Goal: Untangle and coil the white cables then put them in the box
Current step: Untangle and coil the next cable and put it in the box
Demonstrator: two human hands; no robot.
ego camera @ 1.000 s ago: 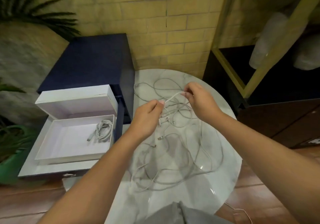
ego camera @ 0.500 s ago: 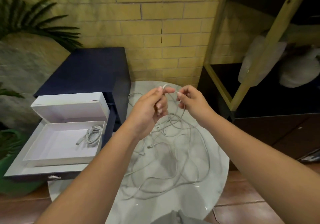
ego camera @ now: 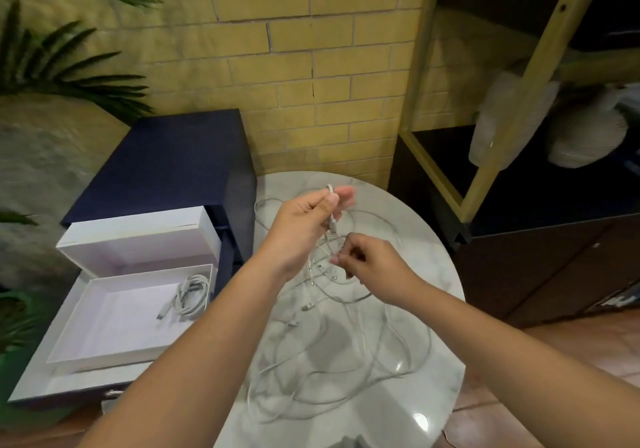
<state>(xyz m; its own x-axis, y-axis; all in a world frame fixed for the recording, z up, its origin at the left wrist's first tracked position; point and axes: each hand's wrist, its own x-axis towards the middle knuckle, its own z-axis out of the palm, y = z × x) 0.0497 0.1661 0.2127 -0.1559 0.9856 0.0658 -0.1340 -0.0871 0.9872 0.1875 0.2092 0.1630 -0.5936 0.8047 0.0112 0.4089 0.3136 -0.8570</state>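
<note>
On the round marble worktop, the white cables are being worked on as one loose tangle, with loops spread toward the near edge and several plugs gathered at its middle. One cable end is being pinched and lifted above the heap by the left hand, in a narrow grip between thumb and fingertips. A strand just below is being pinched by the right hand, its fingers curled in on it. Left of the worktop, one coiled cable is being held in the open white box, near its right wall, with the lid standing behind. By this showing, a single cable is being counted as finished. The separating, coiling and boxing of the remaining ones is being judged as not yet done.
</note>
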